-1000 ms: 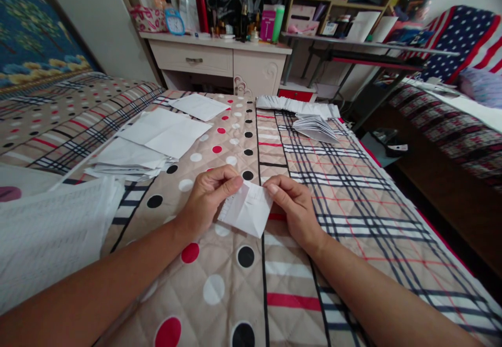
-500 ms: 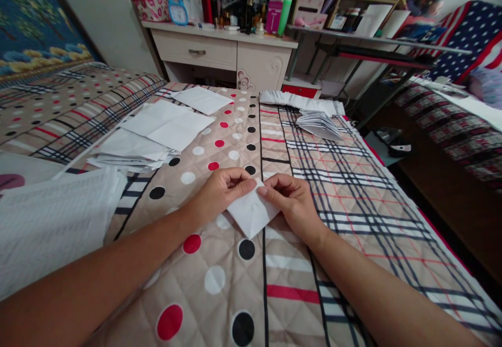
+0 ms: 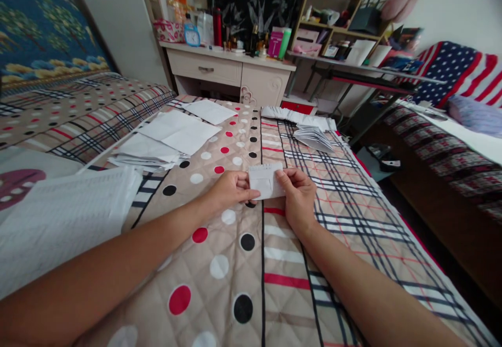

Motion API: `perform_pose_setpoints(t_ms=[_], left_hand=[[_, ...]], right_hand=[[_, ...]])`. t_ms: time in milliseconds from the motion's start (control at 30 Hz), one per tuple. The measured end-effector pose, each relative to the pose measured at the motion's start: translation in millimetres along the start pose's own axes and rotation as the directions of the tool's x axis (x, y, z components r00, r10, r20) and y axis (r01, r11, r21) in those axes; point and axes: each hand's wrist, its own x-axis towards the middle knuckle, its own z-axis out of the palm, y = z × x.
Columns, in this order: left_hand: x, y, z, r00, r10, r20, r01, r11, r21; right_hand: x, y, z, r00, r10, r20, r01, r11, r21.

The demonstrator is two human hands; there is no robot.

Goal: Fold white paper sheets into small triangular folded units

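Observation:
A small folded sheet of white paper [image 3: 266, 182] is held between my two hands above the patterned bedspread [image 3: 223, 300]. My left hand [image 3: 234, 187] pinches its left edge, with the thumb along the lower corner. On the other side, my right hand [image 3: 298, 193] grips the right edge, thumb on the front face. Faint creases and some marks along the top show on the paper. The fingers behind it are partly hidden.
White sheets [image 3: 180, 130] lie piled at the left, beside a stack of printed pages [image 3: 70, 216]. Folded paper pieces [image 3: 314, 137] and a long row of folded paper [image 3: 298, 117] rest at the far right. Beyond the bed stands a white dresser [image 3: 204, 70].
The paper has turned from a diamond pose to a roughly level rectangle and shows a different face. Both hands have shifted to its left and right edges. The head view has tilted up.

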Motion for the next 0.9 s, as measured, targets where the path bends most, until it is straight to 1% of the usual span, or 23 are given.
perform_pose_setpoints(t_ms=[100, 167, 267, 467, 533, 633, 733, 900], left_hand=[[1.7, -2.5, 0.3, 0.997, 0.055, -0.047, -0.055, 0.998, 0.013], [2.5, -4.5, 0.9, 0.991, 0.107, -0.08, -0.104, 0.994, 0.038], [3.2, -6.3, 1.6, 0.984, 0.145, -0.104, -0.137, 0.987, 0.078], [4.9, -11.2, 0.5, 0.975, 0.197, -0.1, -0.187, 0.977, 0.102], [5.1, -13.0, -0.2, 0.975, 0.203, -0.094, -0.191, 0.974, 0.123], [4.9, -14.0, -0.8, 0.975, 0.2, -0.094, -0.19, 0.976, 0.105], [4.8, -13.6, -1.0, 0.974, 0.203, -0.095, -0.193, 0.976, 0.105], [2.7, -12.4, -0.1, 0.973, 0.216, -0.08, -0.204, 0.969, 0.139]], right_hand=[[2.2, 4.9, 1.5, 0.999, -0.006, 0.035, 0.006, 1.0, 0.015], [4.7, 9.0, 2.7, 0.998, 0.012, 0.06, -0.014, 0.999, 0.034], [8.4, 14.0, 5.1, 0.995, 0.033, 0.092, -0.037, 0.998, 0.052], [8.0, 14.2, 9.5, 0.984, 0.022, 0.176, -0.031, 0.998, 0.049], [6.8, 13.6, 10.3, 0.981, 0.029, 0.194, -0.037, 0.999, 0.037], [6.5, 14.0, 11.0, 0.976, 0.035, 0.215, -0.04, 0.999, 0.019], [7.5, 15.5, 10.8, 0.974, 0.003, 0.226, -0.003, 1.0, -0.002], [7.5, 15.3, 9.8, 0.975, -0.073, 0.212, 0.087, 0.995, -0.057]])
